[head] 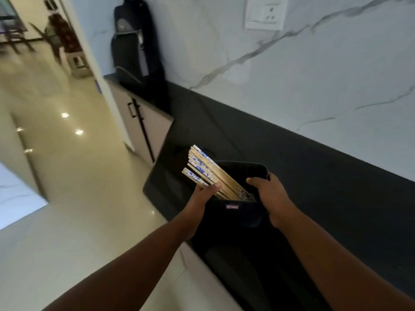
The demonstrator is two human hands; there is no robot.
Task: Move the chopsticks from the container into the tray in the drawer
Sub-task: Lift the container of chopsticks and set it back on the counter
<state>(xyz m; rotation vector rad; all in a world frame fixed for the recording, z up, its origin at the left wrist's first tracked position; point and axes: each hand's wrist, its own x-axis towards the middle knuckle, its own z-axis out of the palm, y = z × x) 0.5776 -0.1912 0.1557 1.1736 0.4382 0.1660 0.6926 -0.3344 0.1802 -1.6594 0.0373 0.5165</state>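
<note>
Marble wall (280, 70) with a switch plate (266, 13) fills the upper right. Below it runs a dark countertop (303, 176); pale floor (67, 176) lies to the left. A dark bag-like item (137, 48) stands at the counter's far end. No drawer or tray visible in this view.

Black container (233, 216) sits at the counter's near edge, small label facing the camera, mouth open upward. Frame is motion-blurred; fine detail uncertain.

Right hand (271, 198): fingers curled over the container's right rim, thumb across the opening. Grasping the container, steadying it.

Left hand (202, 196): at the container's left rim, thumb pressed against the lowest sticks of the bundle. Fingers lie under or behind the bundle; a complete wrap cannot be confirmed. Read as a closing grip on the sticks.

Chopsticks (208, 173): wooden bundle, blue-and-white patterned ends, lower ends inside the container, upper ends fanned up and to the left, leaning over the left rim. Bundle touches the left thumb and lies between the two hands, nearer the left.

Judgement, step in hand: gather and lift the bundle out. To do well: close the left fingers fully round the whole fan below the patterned ends so no stick slides loose; keep the right hand pinning the container down; draw along the sticks' lean, not straight up, so tips clear the rim without snagging. Stragglers probably need a second pass.
</note>
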